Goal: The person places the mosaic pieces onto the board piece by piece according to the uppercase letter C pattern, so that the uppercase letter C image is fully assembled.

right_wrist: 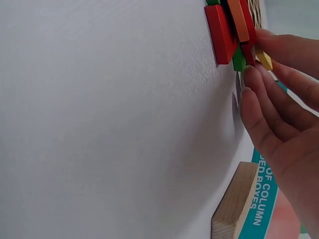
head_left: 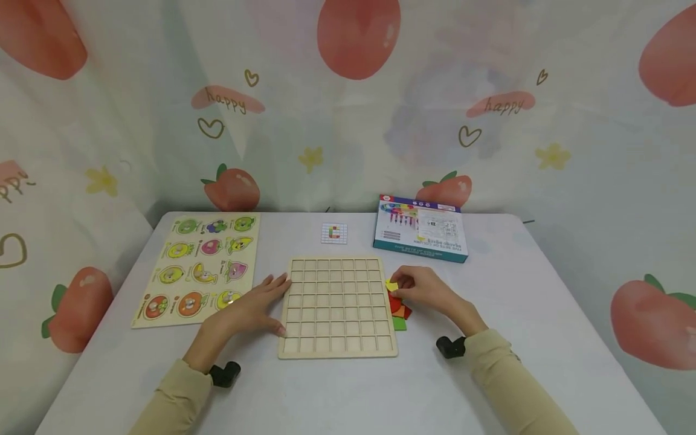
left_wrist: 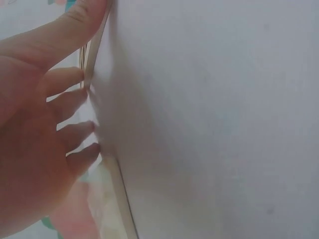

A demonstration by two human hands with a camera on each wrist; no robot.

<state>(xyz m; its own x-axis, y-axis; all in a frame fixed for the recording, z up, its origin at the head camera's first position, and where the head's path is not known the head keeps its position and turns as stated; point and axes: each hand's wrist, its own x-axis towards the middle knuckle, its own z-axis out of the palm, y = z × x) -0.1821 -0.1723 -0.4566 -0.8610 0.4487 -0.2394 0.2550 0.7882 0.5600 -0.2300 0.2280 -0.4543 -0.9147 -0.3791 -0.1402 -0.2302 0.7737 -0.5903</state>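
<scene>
A wooden grid board (head_left: 338, 307) with rows of square compartments lies flat in the middle of the table. My left hand (head_left: 255, 308) rests against its left edge, thumb and fingers spread; the left wrist view also shows the fingertips (left_wrist: 82, 157) by the rim. At the board's right side, my right hand (head_left: 421, 287) bends over a small pile of coloured blocks. Its thumb and index finger pinch a yellow block (right_wrist: 264, 59). Beneath and beside it are a red block (right_wrist: 221, 35), an orange block (right_wrist: 238, 20) and a green block (head_left: 399, 324), partly overlapping.
A small pattern card (head_left: 334, 233) lies beyond the board. Behind to the right is a printed box (head_left: 421, 229) with a teal side. A fruit puzzle board (head_left: 201, 266) covers the table's left part. Patterned cloth (head_left: 348, 133) hangs behind the white table (head_left: 326, 399).
</scene>
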